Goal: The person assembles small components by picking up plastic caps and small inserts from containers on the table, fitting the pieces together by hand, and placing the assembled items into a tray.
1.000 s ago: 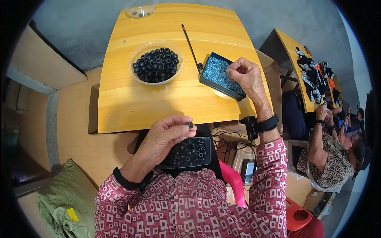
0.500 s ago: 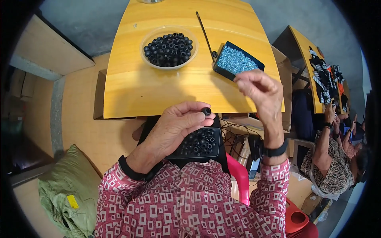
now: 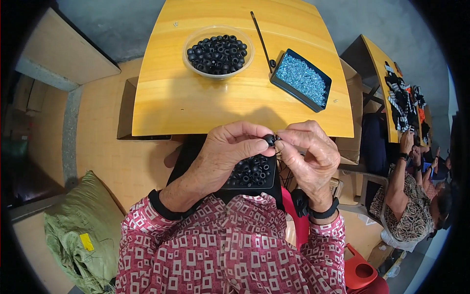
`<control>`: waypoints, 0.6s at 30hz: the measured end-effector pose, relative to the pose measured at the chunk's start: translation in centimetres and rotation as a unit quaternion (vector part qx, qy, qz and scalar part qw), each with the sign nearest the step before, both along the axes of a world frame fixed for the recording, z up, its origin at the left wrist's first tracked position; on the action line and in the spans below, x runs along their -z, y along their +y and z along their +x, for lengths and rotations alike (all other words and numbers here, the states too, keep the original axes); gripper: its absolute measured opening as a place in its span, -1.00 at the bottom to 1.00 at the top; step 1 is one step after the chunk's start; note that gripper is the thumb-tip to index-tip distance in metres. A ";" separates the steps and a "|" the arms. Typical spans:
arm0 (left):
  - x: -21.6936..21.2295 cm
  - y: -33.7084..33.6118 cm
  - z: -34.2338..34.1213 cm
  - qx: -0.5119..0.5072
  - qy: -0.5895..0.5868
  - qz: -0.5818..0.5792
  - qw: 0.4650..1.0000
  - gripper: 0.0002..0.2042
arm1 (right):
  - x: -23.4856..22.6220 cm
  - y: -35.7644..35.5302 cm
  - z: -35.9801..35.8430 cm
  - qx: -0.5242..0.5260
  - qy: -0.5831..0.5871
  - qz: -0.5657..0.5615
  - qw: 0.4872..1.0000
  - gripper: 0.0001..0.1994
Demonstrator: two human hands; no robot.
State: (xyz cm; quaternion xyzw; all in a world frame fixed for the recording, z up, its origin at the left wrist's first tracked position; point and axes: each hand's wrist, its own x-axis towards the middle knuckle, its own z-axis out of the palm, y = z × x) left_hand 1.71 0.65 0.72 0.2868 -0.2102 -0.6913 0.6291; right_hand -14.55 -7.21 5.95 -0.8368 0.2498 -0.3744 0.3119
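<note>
Over the near edge of the table, my left hand pinches a small round black piece with a hole between thumb and fingers. My right hand is brought up against it, thumb and forefinger pressed together at the hole side. What those fingertips hold is too small to make out. Below both hands, on my lap, a dark tray contains many similar black pieces. Farther off, a clear round bowl is heaped with black pieces, and a black tray holds tiny shiny blue bits.
A thin black rod lies between bowl and tray on the yellow wooden table. Left on the floor sits a green sack. A red stool stands at right. Other people sit by another table.
My right hand has moved from the tray of blue bits down and left to the black piece in my left hand. The left hand keeps its pinch.
</note>
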 end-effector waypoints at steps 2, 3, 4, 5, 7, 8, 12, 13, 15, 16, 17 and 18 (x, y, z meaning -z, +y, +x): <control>0.1 0.1 -0.1 -0.005 -0.004 0.001 1.000 -0.80 | -0.1 0.3 0.1 0.004 0.014 -0.042 0.999 -0.81; 0.1 0.1 -0.1 -0.009 -0.009 0.003 1.000 -0.80 | -0.2 0.5 0.2 0.009 0.028 -0.084 0.996 -0.79; 0.2 0.1 -0.1 -0.009 -0.009 0.003 1.000 -0.80 | 0.0 0.8 0.2 0.009 0.028 -0.084 0.996 -0.79; 0.2 0.1 0.0 -0.007 -0.011 0.004 1.000 -0.81 | 0.2 1.1 0.3 0.014 0.031 -0.110 0.993 -0.76; 0.3 0.1 0.0 -0.006 -0.013 0.004 1.000 -0.81 | 0.4 1.3 0.2 0.014 0.040 -0.145 0.988 -0.68; 0.4 0.1 0.0 0.000 -0.002 0.006 1.000 -0.81 | 0.4 1.4 0.2 0.014 0.040 -0.145 0.988 -0.68; 0.2 0.2 0.0 0.006 0.012 0.015 1.000 -0.81 | 0.4 1.8 0.1 0.032 0.036 -0.126 0.991 -0.69; 0.2 0.1 0.0 0.007 0.012 0.014 1.000 -0.81 | 0.5 1.8 0.1 0.042 0.024 -0.120 0.992 -0.69; 0.2 0.0 0.0 0.013 0.012 0.006 1.000 -0.80 | 0.6 1.5 0.0 0.022 0.031 -0.149 0.988 -0.69; 0.2 0.0 0.1 0.013 0.013 0.006 1.000 -0.80 | 0.6 1.3 0.0 0.001 0.038 -0.177 0.984 -0.69; 0.1 0.1 0.1 0.012 0.003 0.012 1.000 -0.80 | 0.6 1.3 0.1 0.001 0.038 -0.177 0.983 -0.69; 0.1 0.0 0.1 0.012 -0.006 0.017 1.000 -0.80 | 0.4 1.3 0.2 0.000 0.051 -0.203 0.978 -0.70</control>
